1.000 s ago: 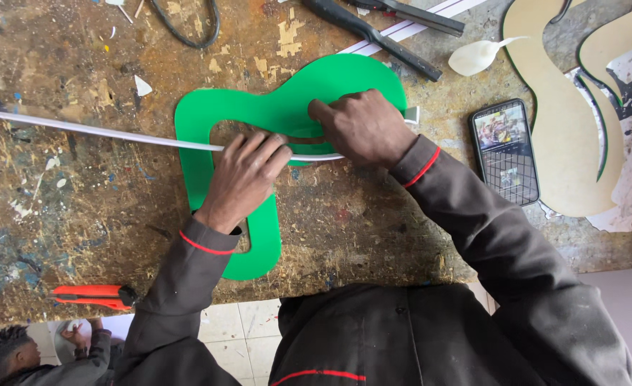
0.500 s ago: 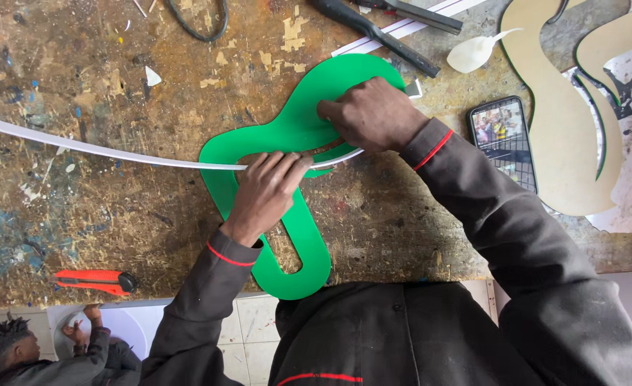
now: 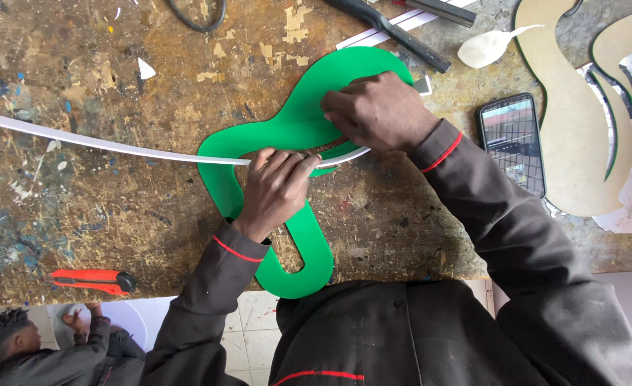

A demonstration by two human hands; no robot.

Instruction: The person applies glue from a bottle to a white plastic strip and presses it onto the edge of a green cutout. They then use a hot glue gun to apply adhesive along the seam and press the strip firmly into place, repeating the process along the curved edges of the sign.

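Observation:
A curvy green acrylic cut-out (image 3: 294,129) lies on the worn wooden workbench (image 3: 101,207), its lower loop hanging over the front edge. A long white plastic strip (image 3: 101,145) runs in from the left and bends along the cut-out's edge. My left hand (image 3: 276,187) presses the strip against the green edge with its fingertips. Farther up the shape, my right hand (image 3: 376,111) pinches the strip's end onto the green piece. Both arms wear dark sleeves with red piping.
A smartphone (image 3: 512,141) lies right of my right arm, beside tan board cut-outs (image 3: 573,143). A red utility knife (image 3: 91,280) sits at the bench's front left. Black pliers (image 3: 394,28) and white strips lie at the top. Another person (image 3: 23,350) crouches on the floor below left.
The green cut-out has slid down and turned so its loop overhangs the bench edge. Both hands moved with it, still pressing the white strip along its edge.

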